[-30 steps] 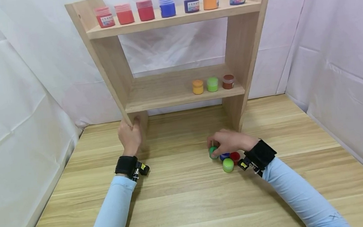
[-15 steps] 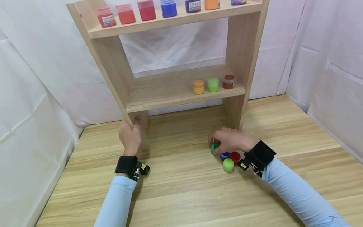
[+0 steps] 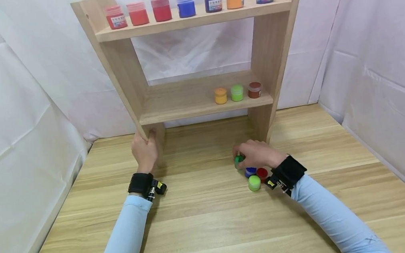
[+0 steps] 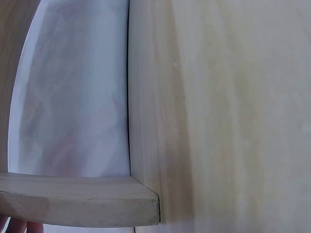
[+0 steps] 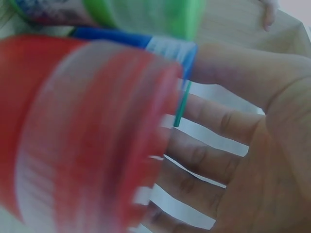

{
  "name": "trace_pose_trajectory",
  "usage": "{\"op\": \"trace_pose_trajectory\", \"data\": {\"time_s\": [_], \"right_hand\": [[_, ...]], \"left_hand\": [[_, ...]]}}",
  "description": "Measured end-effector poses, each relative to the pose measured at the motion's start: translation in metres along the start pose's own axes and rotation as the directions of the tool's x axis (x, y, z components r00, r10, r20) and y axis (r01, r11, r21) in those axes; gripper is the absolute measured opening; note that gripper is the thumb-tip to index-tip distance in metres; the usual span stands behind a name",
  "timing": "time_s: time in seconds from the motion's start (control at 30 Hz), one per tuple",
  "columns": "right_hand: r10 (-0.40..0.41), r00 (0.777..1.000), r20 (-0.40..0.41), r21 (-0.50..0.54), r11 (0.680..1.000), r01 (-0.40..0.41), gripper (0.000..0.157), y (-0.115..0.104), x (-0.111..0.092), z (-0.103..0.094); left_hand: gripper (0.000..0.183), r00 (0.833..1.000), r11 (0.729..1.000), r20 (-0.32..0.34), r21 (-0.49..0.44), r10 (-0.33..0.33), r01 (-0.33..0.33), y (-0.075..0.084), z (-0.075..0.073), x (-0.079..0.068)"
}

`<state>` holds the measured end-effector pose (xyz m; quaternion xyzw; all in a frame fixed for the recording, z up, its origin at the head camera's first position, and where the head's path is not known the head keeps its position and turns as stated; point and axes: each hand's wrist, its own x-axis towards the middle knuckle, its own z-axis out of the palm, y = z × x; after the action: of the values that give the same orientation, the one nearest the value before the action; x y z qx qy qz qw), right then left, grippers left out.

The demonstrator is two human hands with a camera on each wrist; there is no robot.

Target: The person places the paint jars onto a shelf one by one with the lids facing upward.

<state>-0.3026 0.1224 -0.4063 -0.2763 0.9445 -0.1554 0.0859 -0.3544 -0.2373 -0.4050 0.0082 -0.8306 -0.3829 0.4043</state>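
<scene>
My left hand grips the lower left side panel of a wooden shelf unit; a few fingertips show below the panel's edge in the left wrist view. Between thumb and fingers, my right hand holds a dark green paint jar low over the tabletop. Close under that hand stand a blue paint jar, a red paint jar and a light green paint jar. In the right wrist view, the red jar hides most of the dark green jar, leaving a thin green edge.
Several paint jars line the upper shelf. On the right half of the middle shelf are a yellow-orange jar, a light green jar and a brown jar. White cloth hangs around the wooden table.
My right hand has shifted a little toward the shelf unit with the dark green jar, away from the other loose jars. The left hand keeps its hold on the side panel.
</scene>
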Motion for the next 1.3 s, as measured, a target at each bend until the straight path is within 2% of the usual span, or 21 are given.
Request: {"op": "trace_pose_trajectory", "data": {"time_s": [0.3,0.7,1.0,1.3], "right_hand": [[0.017,1.0,-0.005,-0.009,1.0,-0.017,0.024,-0.0043,-0.0015,0.0001],[-0.005,1.0,-0.029,-0.018,1.0,0.004,0.024,-0.0027,0.0014,0.0057],[-0.051,0.996,-0.068,0.011,0.999,0.052,0.026,-0.0031,0.002,0.0038],[-0.085,0.991,-0.107,0.052,0.994,0.091,0.034,-0.0033,0.0011,0.0017]], "left_hand": [[0.027,1.0,1.0,0.004,-0.028,0.002,-0.002,0.0007,-0.001,-0.001],[0.025,1.0,1.0,0.008,-0.028,0.003,-0.003,-0.0015,0.0002,-0.0018],[0.026,1.0,1.0,-0.001,-0.019,-0.001,0.001,0.0005,-0.0007,-0.0005],[0.027,1.0,1.0,-0.008,-0.01,0.013,-0.013,-0.0017,-0.0002,0.0003]]}}
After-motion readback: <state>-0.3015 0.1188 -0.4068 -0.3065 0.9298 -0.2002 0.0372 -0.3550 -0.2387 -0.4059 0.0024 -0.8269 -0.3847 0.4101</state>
